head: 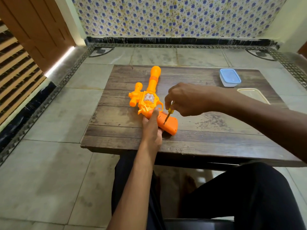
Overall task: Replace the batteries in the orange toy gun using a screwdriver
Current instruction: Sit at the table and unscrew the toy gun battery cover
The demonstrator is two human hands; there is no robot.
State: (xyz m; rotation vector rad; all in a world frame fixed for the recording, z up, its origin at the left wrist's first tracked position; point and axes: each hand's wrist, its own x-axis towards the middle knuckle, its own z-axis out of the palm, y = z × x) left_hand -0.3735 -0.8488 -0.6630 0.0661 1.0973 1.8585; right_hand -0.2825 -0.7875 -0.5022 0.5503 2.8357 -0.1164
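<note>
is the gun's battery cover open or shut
Shut: the grip of the toy gun shows an unbroken orange face; the right hand holds the screwdriver tip on it.

The toy gun is smooth, glossy orange plastic with a glittery silver panel, on a bench of dark, matt wood planks, worn pale toward four o'clock. The screwdriver has a shiny yellow plastic handle and thin dark metal shaft. At two o'clock the box is cloudy plastic with a smooth blue lid; the floor is dull grey tile.
</note>
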